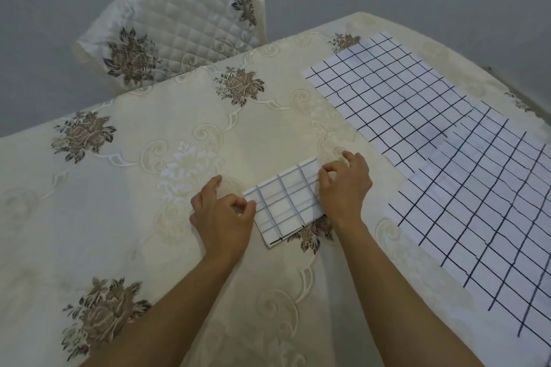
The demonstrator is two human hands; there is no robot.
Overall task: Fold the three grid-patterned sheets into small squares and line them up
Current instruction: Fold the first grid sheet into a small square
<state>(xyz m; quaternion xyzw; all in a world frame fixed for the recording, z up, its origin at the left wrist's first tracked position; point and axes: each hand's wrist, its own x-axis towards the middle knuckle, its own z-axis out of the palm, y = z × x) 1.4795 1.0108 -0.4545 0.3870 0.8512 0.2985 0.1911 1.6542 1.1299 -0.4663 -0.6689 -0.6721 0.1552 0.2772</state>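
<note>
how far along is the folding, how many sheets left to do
Done: nothing set aside yet. In hand: one folded sheet, already a small packet, pinched at its edges by the left hand and right hand. Left: the far flat sheet and near flat sheet, overlapping on the right, unfolded; then lining up all three.

folded sheet: side edges hidden under left hand and right hand.
near sheet: cut off by the right edge.
far sheet: near end seems tucked under the near sheet.
chair: seat hidden behind the table.
</note>
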